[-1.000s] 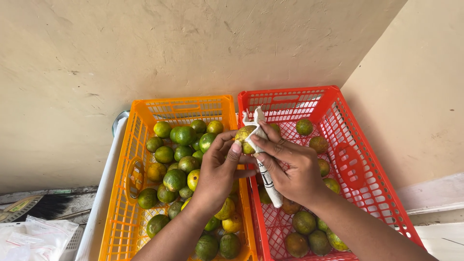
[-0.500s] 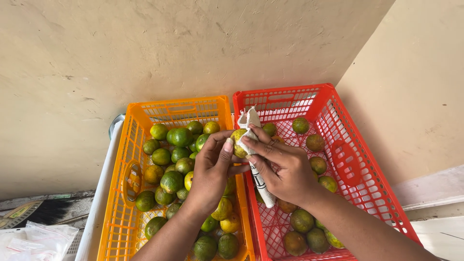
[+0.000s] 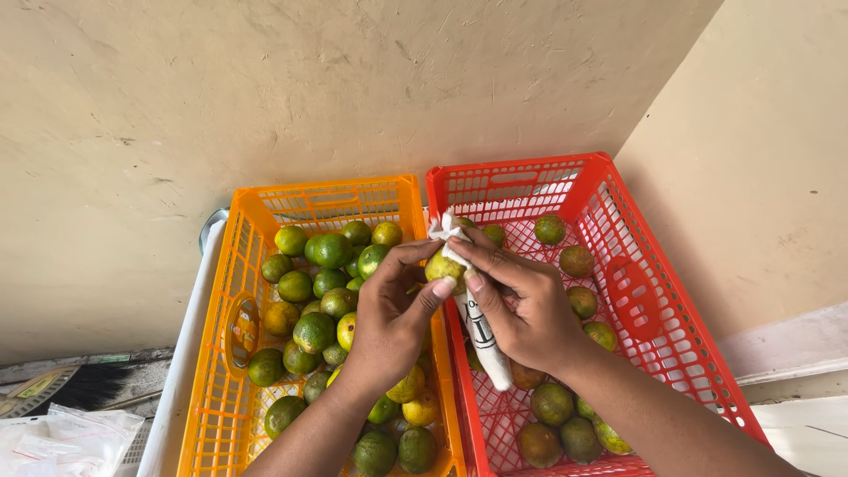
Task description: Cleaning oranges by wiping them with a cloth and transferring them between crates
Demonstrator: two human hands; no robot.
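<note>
A: Holding a small yellow-green round citrus fruit [image 3: 444, 265], the left hand [image 3: 393, 318] has its grip clamped on it, thumb beneath and fingers curled over the top. The fruit sits in the air above the shared edge of the two crates, roughly level with the middle of the orange one.

B: And the right hand [image 3: 521, 309]?

A: Its grip is pressed together on a white rolled cloth with dark print [image 3: 477, 327]. Fingertips push the upper end of the cloth against the fruit's right side; the lower end hangs below the palm, over the red crate's floor.

B: Which containers lie underneath?

A: At left, an orange perforated plastic crate [image 3: 221, 353], crowded with green and yellowish citrus fruits [image 3: 318, 291], piled several deep. At right, a red perforated plastic crate [image 3: 636, 309], touching the orange one along its long side and holding fewer greenish-brown fruits [image 3: 565, 415], spread loosely, mostly along the right wall and the near end.

B: Surroundings?

A: Both crates butt against a beige plastered wall [image 3: 353, 88] in a corner. A white ledge [image 3: 181, 380] runs along the orange crate's left side. Further left lie a dark-bristled brush [image 3: 84, 384] and clear plastic bags [image 3: 62, 437].
</note>
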